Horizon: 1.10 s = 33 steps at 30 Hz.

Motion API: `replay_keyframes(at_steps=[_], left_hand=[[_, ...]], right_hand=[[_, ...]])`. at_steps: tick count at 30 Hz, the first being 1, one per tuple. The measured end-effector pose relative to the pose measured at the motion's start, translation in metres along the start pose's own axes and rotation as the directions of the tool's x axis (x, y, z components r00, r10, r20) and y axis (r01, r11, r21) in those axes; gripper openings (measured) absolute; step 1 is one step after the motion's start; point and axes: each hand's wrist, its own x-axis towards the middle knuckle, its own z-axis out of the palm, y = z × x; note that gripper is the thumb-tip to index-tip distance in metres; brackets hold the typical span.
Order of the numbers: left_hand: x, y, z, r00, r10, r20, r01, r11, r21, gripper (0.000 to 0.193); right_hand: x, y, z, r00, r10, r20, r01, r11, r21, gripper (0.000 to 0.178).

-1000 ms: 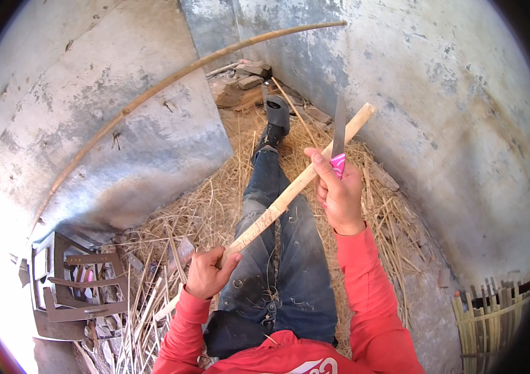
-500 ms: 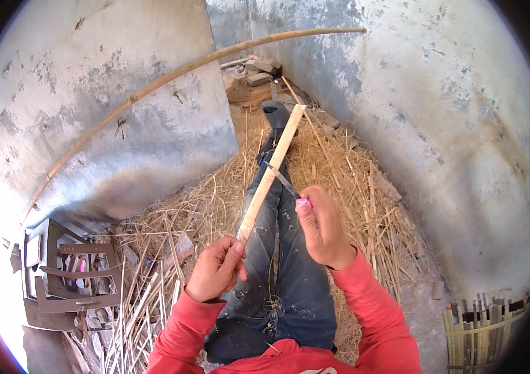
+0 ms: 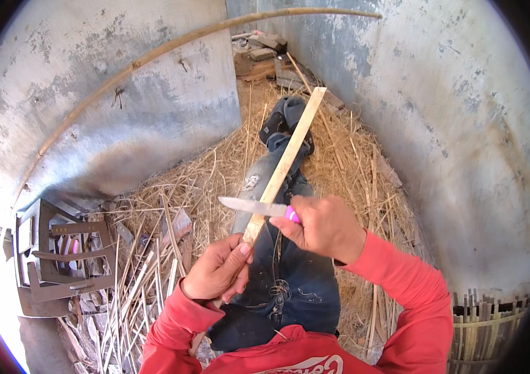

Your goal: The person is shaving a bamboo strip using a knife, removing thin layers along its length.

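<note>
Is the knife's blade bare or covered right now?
Bare: the blade shows metal from the pink handle in the right hand to its tip, crossing over the pale strip.

This looks like a rough, makeshift wood workshop. What shows it first is the litter (image 3: pixel 352 181), a thick, straw-like spread of shavings underfoot. Peeling, stained walls (image 3: pixel 452 137) rise on both sides of the litter, and a long curved pole (image 3: pixel 134 65) runs across the one on its left. Bricks (image 3: pixel 263 54) lie piled at its far end. At its near left are heaped thin strips (image 3: pixel 131 280) and a dark angular frame (image 3: pixel 68 256); at its near right, a slatted basket (image 3: pixel 483 330). Above it, a knife (image 3: pixel 246 206) crosses a flat wooden stick (image 3: pixel 296 143).
</note>
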Motion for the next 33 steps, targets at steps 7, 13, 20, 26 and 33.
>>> replay_keyframes(at_steps=[7,13,20,26,33], left_hand=[[-0.011,-0.03,0.032,0.996,-0.03,-0.085,0.016,0.987,-0.161,0.032],[0.0,-0.033,0.043,0.978,-0.045,-0.203,-0.009,0.966,-0.259,0.034],[-0.001,-0.024,0.049,0.982,-0.024,-0.186,-0.035,0.95,-0.31,0.033],[-0.009,-0.028,0.042,0.985,-0.02,-0.17,-0.031,0.956,-0.291,0.032],[-0.013,-0.02,0.049,0.981,0.019,-0.192,-0.063,0.971,-0.229,0.034]], right_hand=[[0.025,0.05,-0.01,0.956,0.28,-0.09,-0.276,0.96,0.052,0.063],[0.019,0.041,-0.001,0.954,0.279,0.112,-0.295,0.94,0.169,0.067],[-0.018,0.033,0.015,0.994,-0.027,0.108,0.018,0.997,0.078,0.051],[0.017,0.042,-0.008,0.98,0.107,0.168,-0.113,0.993,0.028,0.067],[0.043,0.067,-0.035,0.951,0.305,-0.055,-0.303,0.952,0.053,0.069]])
